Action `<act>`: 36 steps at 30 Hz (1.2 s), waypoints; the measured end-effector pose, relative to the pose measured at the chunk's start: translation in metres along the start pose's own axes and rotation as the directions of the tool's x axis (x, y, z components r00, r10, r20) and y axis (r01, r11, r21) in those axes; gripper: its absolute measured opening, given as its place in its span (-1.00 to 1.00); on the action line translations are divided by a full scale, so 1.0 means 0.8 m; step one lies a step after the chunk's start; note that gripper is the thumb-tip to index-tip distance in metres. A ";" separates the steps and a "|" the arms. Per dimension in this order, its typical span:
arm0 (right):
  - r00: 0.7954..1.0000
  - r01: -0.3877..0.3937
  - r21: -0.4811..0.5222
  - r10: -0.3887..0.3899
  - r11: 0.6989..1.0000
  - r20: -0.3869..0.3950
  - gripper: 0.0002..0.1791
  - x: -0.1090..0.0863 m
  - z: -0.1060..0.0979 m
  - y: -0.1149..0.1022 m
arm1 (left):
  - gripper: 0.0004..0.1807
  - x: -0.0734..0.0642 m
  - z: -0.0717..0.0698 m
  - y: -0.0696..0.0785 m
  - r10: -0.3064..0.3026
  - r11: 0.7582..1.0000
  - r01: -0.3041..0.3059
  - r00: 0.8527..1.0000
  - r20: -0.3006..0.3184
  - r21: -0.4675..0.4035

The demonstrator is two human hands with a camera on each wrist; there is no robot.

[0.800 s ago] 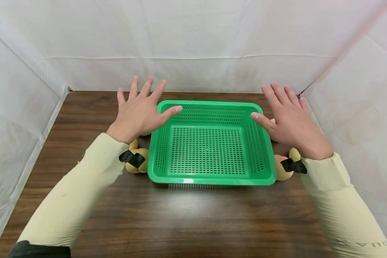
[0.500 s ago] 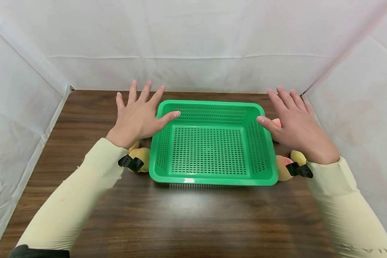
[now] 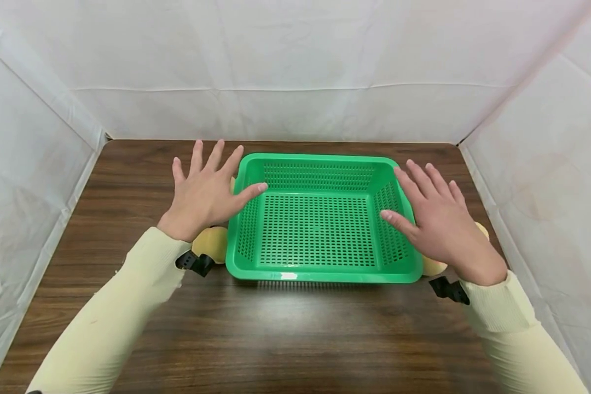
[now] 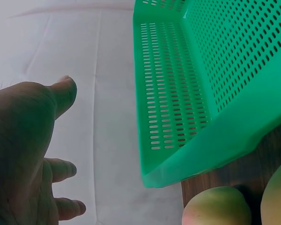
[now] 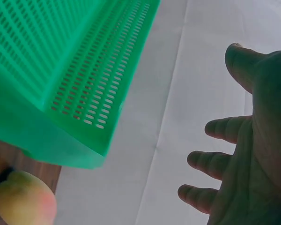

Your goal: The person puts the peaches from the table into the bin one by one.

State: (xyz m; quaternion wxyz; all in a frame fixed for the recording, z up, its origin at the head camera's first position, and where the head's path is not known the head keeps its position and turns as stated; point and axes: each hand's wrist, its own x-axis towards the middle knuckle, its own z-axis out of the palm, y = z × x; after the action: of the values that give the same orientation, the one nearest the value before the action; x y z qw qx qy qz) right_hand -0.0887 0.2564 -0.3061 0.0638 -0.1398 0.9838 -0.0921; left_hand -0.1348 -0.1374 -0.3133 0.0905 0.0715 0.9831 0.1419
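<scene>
A green plastic basket [image 3: 317, 230] with slotted walls sits in the middle of the table, its inside bare. My left hand [image 3: 204, 197] is spread beside its left wall, the thumb overlapping the rim in the head view. Fingers apart, my right hand [image 3: 438, 219] hovers by the right wall, thumb over that rim. Neither hand holds anything. Peach-like fruits lie low on both sides: one yellow fruit [image 3: 212, 243] near my left wrist, another [image 3: 432, 266] partly hidden under my right hand. The left wrist view shows a peach [image 4: 218, 206] beside the basket, the right wrist view another peach [image 5: 25, 199].
The dark wooden table [image 3: 285, 339] extends in front of the basket. White cloth [image 3: 295, 109] hangs behind the table and along both sides. A black strap mount [image 3: 195, 262] sits at my left wrist, another mount [image 3: 449, 290] at my right.
Both hands have come back toward the body, the right one farther, covering more of the fruit on its side. The basket has stayed in place.
</scene>
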 end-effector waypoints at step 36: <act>0.944 0.277 -0.122 -0.293 0.953 -0.148 -0.20 -0.068 0.095 -0.023 | 0.05 -0.015 0.022 -0.032 -0.023 0.998 0.025 0.999 0.043 -0.050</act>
State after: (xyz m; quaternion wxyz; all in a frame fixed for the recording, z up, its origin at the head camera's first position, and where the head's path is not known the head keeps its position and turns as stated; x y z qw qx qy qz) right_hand -0.0206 0.2423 -0.3708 -0.0387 -0.2756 0.9585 -0.0624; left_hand -0.1224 -0.1586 -0.3356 0.1146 0.0601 0.9779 0.1641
